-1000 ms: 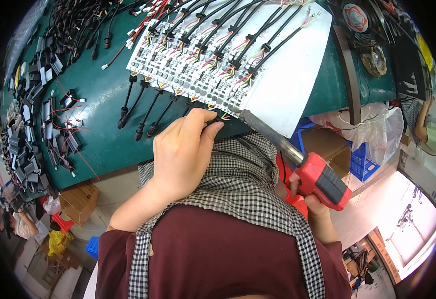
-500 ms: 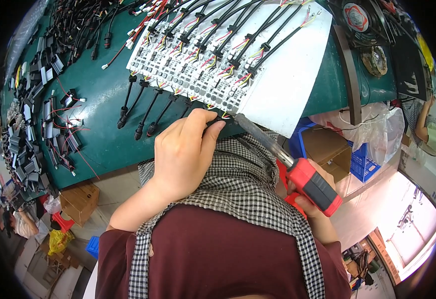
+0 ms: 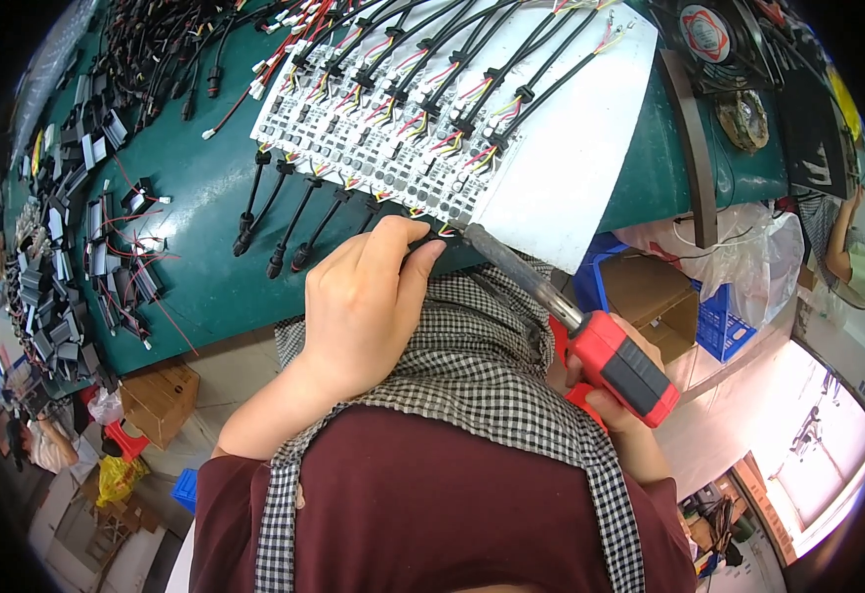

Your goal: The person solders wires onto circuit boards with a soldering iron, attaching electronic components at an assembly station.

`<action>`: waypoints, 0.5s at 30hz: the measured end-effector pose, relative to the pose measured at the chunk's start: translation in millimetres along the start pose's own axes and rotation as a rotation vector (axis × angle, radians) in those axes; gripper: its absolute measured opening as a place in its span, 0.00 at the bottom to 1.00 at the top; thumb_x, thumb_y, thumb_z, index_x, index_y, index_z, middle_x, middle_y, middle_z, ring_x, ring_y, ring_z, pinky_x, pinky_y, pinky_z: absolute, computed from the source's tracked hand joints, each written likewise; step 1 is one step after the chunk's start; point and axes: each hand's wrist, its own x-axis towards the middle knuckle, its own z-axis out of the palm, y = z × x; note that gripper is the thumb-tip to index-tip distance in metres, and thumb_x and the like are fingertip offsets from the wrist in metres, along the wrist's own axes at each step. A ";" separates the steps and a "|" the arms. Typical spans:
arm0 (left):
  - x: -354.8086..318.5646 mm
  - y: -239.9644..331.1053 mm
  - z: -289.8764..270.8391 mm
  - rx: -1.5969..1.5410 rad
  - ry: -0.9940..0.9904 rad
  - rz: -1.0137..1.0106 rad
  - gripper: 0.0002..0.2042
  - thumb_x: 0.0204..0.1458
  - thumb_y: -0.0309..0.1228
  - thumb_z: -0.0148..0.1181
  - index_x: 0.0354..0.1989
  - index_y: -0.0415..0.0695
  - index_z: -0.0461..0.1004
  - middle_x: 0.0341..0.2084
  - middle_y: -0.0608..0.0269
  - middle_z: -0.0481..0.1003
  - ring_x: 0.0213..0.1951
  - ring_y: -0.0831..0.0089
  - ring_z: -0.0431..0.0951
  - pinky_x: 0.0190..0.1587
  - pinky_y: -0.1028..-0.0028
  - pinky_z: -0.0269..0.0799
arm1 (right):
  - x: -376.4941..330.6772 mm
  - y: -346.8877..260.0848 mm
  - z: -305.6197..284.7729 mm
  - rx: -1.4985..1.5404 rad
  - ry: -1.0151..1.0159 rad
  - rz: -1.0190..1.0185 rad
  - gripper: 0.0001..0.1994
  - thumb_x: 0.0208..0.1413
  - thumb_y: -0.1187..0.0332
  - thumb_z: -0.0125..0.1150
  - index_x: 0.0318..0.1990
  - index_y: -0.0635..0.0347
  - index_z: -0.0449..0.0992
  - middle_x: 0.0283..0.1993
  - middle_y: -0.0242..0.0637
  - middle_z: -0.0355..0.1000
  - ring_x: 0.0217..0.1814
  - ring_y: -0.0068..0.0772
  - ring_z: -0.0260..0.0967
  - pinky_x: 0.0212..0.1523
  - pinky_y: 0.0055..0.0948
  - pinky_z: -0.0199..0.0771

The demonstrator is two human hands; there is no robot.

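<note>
My left hand (image 3: 368,301) rests at the near edge of the green bench (image 3: 195,208), its fingers pinched on a black cable end next to the white panel of small circuit boards (image 3: 403,138). My right hand (image 3: 610,410) grips the red handle of a soldering iron (image 3: 615,366). The iron's metal shaft runs up and left, with its tip at the panel's near edge, just right of my left fingertips. Several black cables with red and yellow wires (image 3: 452,69) lie joined to the boards. A few more black cables (image 3: 274,212) lie left of my left hand.
Loose black connectors and wire pieces (image 3: 86,247) are heaped along the bench's left side. A fan (image 3: 714,35) stands at the far right. Below the bench are cardboard boxes (image 3: 650,292), a blue crate (image 3: 714,321) and a clear plastic bag (image 3: 748,257). Another person's arm (image 3: 842,227) shows at the right.
The soldering iron has shifted slightly down and left along the panel's edge. My left hand stays almost still on the cable end.
</note>
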 end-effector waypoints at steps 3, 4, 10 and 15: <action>0.8 0.3 -1.2 -0.002 -0.006 -0.002 0.07 0.45 0.24 0.61 0.30 0.41 0.68 0.14 0.60 0.68 0.18 0.65 0.70 0.20 0.69 0.64 | -26.2 6.2 1.5 0.176 0.000 0.186 0.35 0.40 0.60 0.69 0.52 0.76 0.64 0.32 0.43 0.74 0.28 0.34 0.74 0.31 0.24 0.71; 1.0 0.4 -1.5 0.000 -0.008 0.004 0.07 0.45 0.24 0.61 0.30 0.40 0.68 0.14 0.60 0.69 0.18 0.64 0.70 0.20 0.69 0.64 | -35.7 8.5 3.9 0.236 0.068 0.243 0.34 0.41 0.60 0.68 0.52 0.77 0.63 0.32 0.43 0.74 0.27 0.33 0.74 0.30 0.25 0.72; 0.2 0.5 -0.4 0.006 -0.010 -0.003 0.07 0.46 0.24 0.61 0.30 0.40 0.68 0.15 0.60 0.69 0.19 0.64 0.71 0.20 0.69 0.65 | -9.9 -9.8 8.9 0.544 0.150 0.337 0.33 0.46 0.58 0.66 0.51 0.78 0.63 0.27 0.40 0.72 0.22 0.27 0.71 0.26 0.22 0.71; 1.9 -4.1 -1.1 0.035 -0.020 0.059 0.07 0.46 0.23 0.60 0.31 0.40 0.68 0.15 0.59 0.69 0.19 0.63 0.71 0.21 0.69 0.65 | -17.3 -7.2 12.6 0.235 0.243 0.343 0.34 0.43 0.53 0.67 0.49 0.75 0.65 0.22 0.37 0.70 0.18 0.21 0.65 0.21 0.16 0.65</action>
